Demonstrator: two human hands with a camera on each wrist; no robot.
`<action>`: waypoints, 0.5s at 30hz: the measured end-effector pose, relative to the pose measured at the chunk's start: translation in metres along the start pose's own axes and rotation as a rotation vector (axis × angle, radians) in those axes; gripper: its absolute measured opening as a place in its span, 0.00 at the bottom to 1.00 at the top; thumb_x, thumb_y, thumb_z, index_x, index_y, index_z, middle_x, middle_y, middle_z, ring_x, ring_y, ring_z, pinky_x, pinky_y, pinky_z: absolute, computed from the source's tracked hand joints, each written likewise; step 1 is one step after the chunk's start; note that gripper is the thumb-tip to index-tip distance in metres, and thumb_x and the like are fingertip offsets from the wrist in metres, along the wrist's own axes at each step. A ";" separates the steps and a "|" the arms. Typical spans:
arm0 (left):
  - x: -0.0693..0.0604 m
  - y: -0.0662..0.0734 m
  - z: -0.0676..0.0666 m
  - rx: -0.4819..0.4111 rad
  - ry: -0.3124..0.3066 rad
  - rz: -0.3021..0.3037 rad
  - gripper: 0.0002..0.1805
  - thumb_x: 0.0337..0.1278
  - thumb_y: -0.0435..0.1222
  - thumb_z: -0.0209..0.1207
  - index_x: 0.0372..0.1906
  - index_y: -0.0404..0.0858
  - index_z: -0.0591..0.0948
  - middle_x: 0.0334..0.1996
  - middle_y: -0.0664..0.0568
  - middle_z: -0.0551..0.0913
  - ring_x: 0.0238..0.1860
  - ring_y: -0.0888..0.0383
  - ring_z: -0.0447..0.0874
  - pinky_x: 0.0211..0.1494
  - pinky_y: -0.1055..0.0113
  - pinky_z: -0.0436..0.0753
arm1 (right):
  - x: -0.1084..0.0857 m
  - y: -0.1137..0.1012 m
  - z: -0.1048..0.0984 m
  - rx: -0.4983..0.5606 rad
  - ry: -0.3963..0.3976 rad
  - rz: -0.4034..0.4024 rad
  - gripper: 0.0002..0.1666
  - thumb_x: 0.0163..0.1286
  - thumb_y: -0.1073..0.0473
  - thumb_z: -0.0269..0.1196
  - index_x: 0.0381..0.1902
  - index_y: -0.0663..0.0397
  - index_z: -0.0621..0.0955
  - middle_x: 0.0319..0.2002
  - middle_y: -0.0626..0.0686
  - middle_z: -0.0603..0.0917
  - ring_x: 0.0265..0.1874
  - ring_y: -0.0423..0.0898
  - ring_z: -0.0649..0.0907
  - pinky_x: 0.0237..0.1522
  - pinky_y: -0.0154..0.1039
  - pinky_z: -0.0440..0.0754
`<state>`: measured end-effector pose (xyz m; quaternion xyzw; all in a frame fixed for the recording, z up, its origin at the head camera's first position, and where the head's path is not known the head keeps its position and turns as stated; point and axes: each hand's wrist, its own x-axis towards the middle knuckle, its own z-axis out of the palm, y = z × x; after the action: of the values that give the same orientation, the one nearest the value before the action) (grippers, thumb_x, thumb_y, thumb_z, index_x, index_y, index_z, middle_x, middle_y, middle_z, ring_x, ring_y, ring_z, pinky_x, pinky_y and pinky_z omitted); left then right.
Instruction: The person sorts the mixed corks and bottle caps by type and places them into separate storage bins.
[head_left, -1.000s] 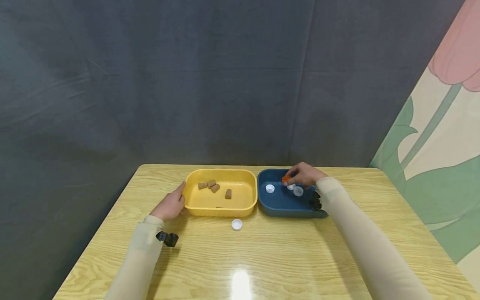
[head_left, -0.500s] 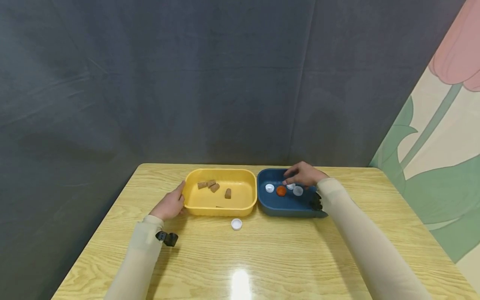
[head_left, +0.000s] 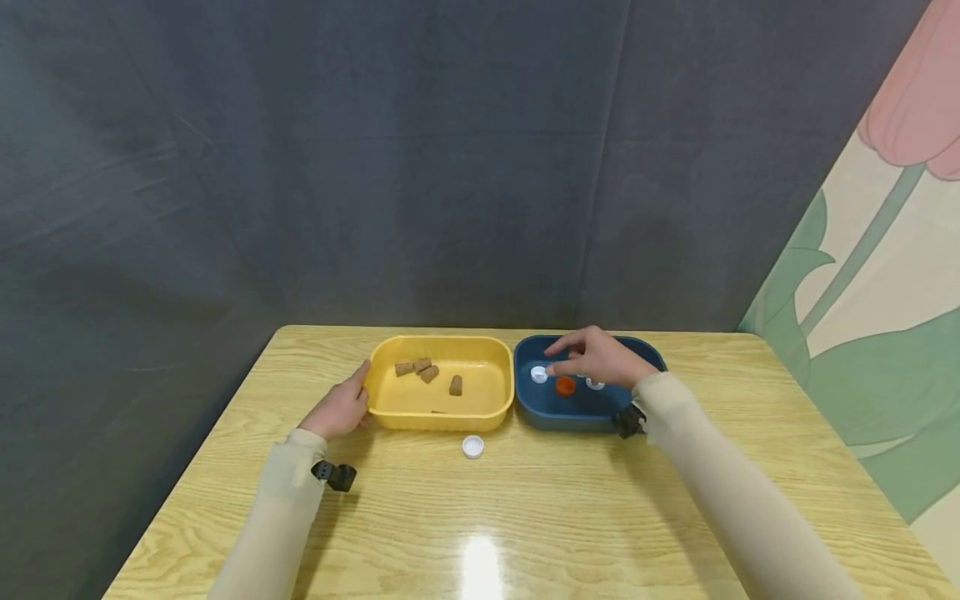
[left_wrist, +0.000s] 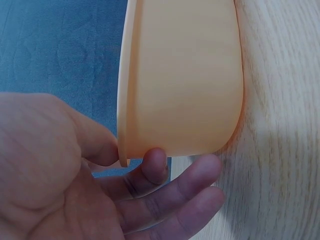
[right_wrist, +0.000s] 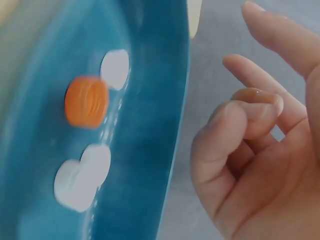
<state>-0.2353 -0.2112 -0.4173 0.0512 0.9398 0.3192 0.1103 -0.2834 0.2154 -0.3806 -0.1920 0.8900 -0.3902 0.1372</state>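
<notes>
My left hand (head_left: 341,408) grips the left rim of the yellow bin (head_left: 442,423), thumb on one side of the rim and a fingertip against the outer wall (left_wrist: 187,80). Several brown corks (head_left: 429,374) lie inside that bin. Over the blue bin (head_left: 570,423) hovers my right hand (head_left: 600,358), thumb and index finger apart, the others curled, holding nothing. Below it an orange bottle cap (right_wrist: 86,102) lies in the bin. A white cap (head_left: 538,374) sits near the thumb tip. Two more white caps (right_wrist: 74,187) overlap beside the orange one, partly hidden in the head view.
One white cap (head_left: 473,447) lies on the wooden table (head_left: 420,517) in front of the yellow bin. The two bins stand side by side, touching or nearly so. A dark curtain (head_left: 450,167) hangs behind the table, and a floral wall (head_left: 885,333) is at the right.
My right hand has let go of the orange cap, which now lies in the blue bin, and has moved left toward the leftmost white cap. The left hand has stayed in place.
</notes>
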 end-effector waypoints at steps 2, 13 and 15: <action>0.000 0.000 0.001 -0.002 0.001 -0.001 0.32 0.78 0.32 0.35 0.80 0.30 0.42 0.39 0.39 0.78 0.29 0.50 0.79 0.36 0.63 0.76 | -0.004 -0.007 0.005 0.014 -0.014 -0.017 0.25 0.63 0.46 0.72 0.56 0.48 0.85 0.17 0.48 0.69 0.12 0.44 0.67 0.17 0.38 0.70; 0.000 0.000 0.000 -0.008 0.003 -0.003 0.32 0.79 0.33 0.34 0.80 0.32 0.42 0.33 0.40 0.77 0.26 0.52 0.77 0.34 0.63 0.74 | -0.022 -0.034 0.043 0.067 -0.139 -0.149 0.26 0.63 0.48 0.73 0.56 0.51 0.85 0.18 0.46 0.67 0.12 0.40 0.63 0.16 0.34 0.66; 0.000 -0.001 0.001 -0.012 0.002 -0.003 0.32 0.79 0.33 0.34 0.80 0.32 0.42 0.33 0.40 0.77 0.26 0.53 0.76 0.34 0.63 0.74 | -0.025 -0.038 0.052 0.061 -0.165 -0.183 0.24 0.63 0.50 0.73 0.55 0.50 0.85 0.19 0.45 0.68 0.14 0.39 0.64 0.18 0.33 0.66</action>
<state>-0.2347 -0.2116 -0.4181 0.0489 0.9382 0.3246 0.1100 -0.2317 0.1697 -0.3840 -0.2995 0.8422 -0.4109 0.1795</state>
